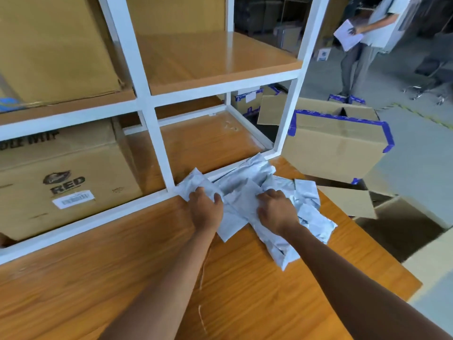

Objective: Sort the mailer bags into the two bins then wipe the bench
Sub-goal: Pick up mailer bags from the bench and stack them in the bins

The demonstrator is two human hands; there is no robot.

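The person's left grip [207,209] and right grip [274,212] each clutched crumpled pale grey plastic mailer bags [308,200] heaped on the orange wood-grain counter [122,278] (right against the white metal shelf frame [159,143]).

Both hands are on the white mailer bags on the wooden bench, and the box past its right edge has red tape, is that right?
Nearly. The head view shows the tape on the box is blue, not red. The left hand and right hand are indeed on the mailer bags on the bench.
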